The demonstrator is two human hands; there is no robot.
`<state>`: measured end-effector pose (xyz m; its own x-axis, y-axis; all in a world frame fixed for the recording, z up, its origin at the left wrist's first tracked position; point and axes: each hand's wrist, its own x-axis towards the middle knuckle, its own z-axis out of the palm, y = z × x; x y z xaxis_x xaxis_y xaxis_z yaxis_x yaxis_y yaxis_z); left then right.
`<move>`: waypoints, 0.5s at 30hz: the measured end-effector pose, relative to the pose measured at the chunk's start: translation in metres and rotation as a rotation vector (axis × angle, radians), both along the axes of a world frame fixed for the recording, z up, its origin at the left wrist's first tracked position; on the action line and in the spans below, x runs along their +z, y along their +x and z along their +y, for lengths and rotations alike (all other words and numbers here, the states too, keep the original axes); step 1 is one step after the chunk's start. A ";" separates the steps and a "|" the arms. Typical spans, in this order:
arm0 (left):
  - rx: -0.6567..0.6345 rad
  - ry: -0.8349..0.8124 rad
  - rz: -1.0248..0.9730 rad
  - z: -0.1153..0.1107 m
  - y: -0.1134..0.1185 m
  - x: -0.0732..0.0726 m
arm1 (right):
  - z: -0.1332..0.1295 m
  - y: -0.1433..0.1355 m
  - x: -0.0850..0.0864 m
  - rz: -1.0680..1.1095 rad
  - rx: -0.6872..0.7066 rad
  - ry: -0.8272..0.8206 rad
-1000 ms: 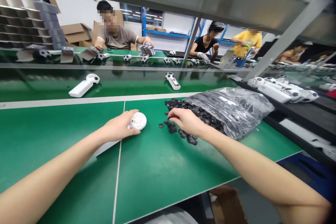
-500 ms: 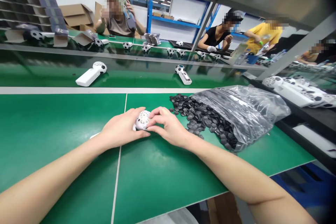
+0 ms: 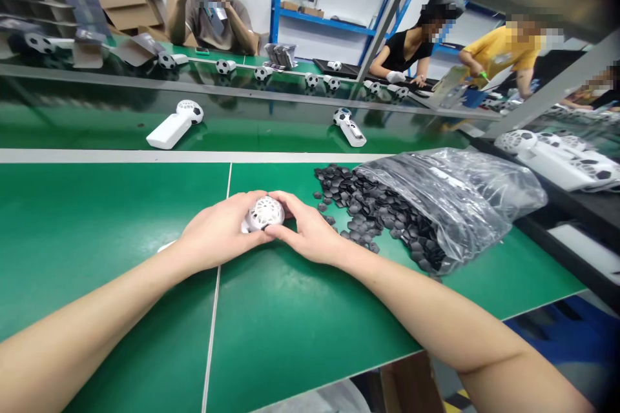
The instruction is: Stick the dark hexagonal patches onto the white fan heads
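Observation:
Between my two hands is a white handheld fan (image 3: 267, 211) with a football-shaped, latticed head, held low over the green table. My left hand (image 3: 223, 230) wraps its left side, thumb in front and fingers behind. The thumb and fingers of my right hand (image 3: 310, 230) close round the right side of the head. A dark patch shows at the head's lower edge by my right thumb. The handle is mostly hidden under my left hand and wrist; a white end (image 3: 167, 246) peeks out beyond. Black pentagon-like pieces (image 3: 368, 213) lie right of my right hand.
The black pieces spill from a clear plastic bag (image 3: 465, 206). Beyond the table's pale edge strip, two football-headed fans (image 3: 175, 124) (image 3: 349, 127) lie on a green belt. More fans (image 3: 562, 155) fill a black tray at right. Several people sit across the line.
My right hand has shifted from pinching the side of the fan's head to gripping round it, thumb in front. The head has turned slightly. The camera view has tilted a little.

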<state>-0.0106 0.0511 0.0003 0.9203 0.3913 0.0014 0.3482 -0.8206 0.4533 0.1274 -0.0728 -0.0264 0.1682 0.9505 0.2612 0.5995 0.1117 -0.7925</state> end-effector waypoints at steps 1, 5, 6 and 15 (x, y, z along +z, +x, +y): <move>0.003 -0.001 -0.001 0.000 0.000 0.001 | 0.000 -0.001 0.000 -0.006 0.000 0.011; 0.015 0.016 0.000 -0.002 0.001 0.002 | 0.001 -0.003 0.001 -0.010 -0.049 0.041; 0.013 0.020 0.003 -0.002 0.001 0.002 | 0.001 -0.001 0.002 0.000 -0.053 0.031; -0.143 0.224 0.028 0.007 -0.004 -0.004 | -0.013 0.051 0.026 -0.374 -0.268 -0.249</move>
